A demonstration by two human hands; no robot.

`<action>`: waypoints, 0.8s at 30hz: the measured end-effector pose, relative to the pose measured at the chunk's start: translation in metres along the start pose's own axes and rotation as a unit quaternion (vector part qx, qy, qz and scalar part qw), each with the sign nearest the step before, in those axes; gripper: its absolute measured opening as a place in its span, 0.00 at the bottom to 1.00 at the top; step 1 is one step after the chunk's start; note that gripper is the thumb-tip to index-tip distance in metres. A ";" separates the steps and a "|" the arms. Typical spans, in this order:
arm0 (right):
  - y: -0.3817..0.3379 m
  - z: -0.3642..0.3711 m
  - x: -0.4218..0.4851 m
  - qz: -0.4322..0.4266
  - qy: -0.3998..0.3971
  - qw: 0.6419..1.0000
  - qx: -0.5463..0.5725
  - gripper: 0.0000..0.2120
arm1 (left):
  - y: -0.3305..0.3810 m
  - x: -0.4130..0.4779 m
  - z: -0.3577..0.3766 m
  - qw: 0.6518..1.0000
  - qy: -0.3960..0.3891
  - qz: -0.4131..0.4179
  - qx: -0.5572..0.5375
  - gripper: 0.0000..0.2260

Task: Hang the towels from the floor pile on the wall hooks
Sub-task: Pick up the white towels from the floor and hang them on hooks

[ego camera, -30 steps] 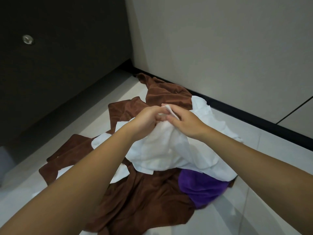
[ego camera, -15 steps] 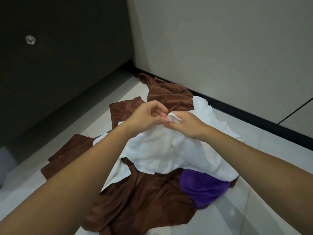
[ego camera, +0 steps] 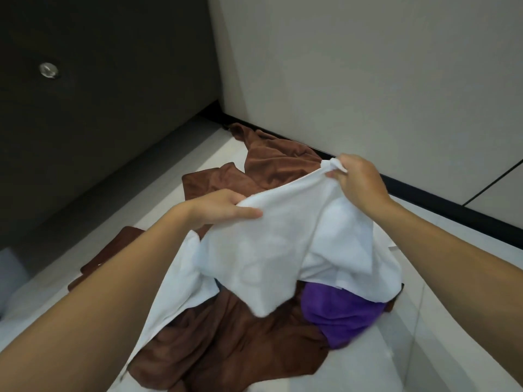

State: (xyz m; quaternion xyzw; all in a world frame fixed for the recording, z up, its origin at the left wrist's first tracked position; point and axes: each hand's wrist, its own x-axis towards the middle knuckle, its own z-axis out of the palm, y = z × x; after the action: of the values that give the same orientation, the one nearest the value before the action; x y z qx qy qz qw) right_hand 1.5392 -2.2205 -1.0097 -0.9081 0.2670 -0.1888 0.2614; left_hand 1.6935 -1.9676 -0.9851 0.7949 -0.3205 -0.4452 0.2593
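Currently: white towel (ego camera: 283, 244), top edge stretched between both hands, the rest hanging below the fingers onto the pile. Left hand (ego camera: 218, 207): thumb over the edge, fingers curled under it. Right hand (ego camera: 359, 182): fingertips pinching a bunched corner. Beneath the fingers: brown towel (ego camera: 226, 335), purple towel (ego camera: 342, 315). Hooks: not in view. Risk, as judged: the small corner pinch may slip under the towel's weight during lifting, and the trailing end may drag other cloth along.
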 end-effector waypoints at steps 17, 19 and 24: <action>-0.041 0.028 -0.012 0.040 -0.012 0.999 0.027 0.19 | -0.003 0.013 -0.005 0.906 0.227 0.042 0.355 0.17; -0.063 0.033 -0.015 -0.019 -0.070 0.994 0.077 0.18 | 0.007 0.017 0.008 0.925 0.216 0.097 0.297 0.17; -0.079 0.036 -0.029 -0.054 -0.277 0.944 0.169 0.16 | 0.019 0.009 0.019 0.962 0.146 0.210 0.100 0.12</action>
State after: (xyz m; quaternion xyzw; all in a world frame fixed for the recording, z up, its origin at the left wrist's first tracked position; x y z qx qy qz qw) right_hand 1.5644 -2.1332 -0.9985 -0.8801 0.0993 0.0140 0.4641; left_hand 1.6753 -1.9894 -0.9860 0.7878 -0.4818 -0.2258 0.3101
